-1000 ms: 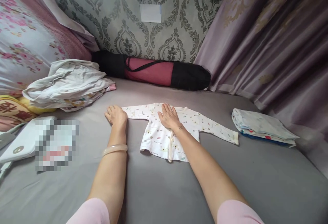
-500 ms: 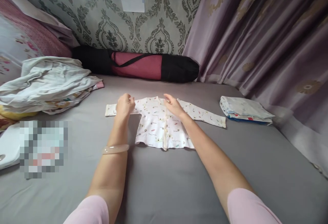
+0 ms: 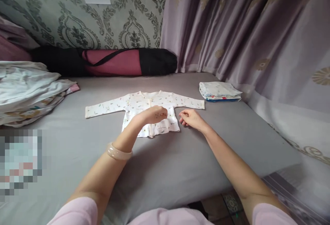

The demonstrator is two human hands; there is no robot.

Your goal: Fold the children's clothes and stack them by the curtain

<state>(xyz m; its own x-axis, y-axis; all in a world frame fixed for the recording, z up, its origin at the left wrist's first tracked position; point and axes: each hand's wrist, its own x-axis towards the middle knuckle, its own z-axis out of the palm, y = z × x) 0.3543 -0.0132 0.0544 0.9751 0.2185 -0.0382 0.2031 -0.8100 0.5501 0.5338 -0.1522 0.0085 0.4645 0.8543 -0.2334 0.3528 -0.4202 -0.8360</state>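
Observation:
A small white long-sleeved baby shirt (image 3: 140, 106) with a scattered print and a buttoned front lies flat, sleeves spread to both sides. Over its lower front is my left hand (image 3: 156, 114), fingers curled in, covering part of the button strip; no object shows in it. A pale bangle (image 3: 119, 152) circles that wrist. My right hand (image 3: 191, 119) is just off the shirt's right side, below the right sleeve, with loosely bent fingers, thumb apart and nothing between them.
The shirt lies on a grey sheet (image 3: 154, 170). Folded clothes (image 3: 219, 91) are stacked at the back right, beside purple curtains (image 3: 206, 22). A pile of loose clothes (image 3: 28, 87) is at left. Along the wall rests a long black and red bag (image 3: 113, 62).
My view has swung right and now includes the bed's near edge. Both hands have come from the shirt's upper part to its lower right side, and the whole left sleeve shows.

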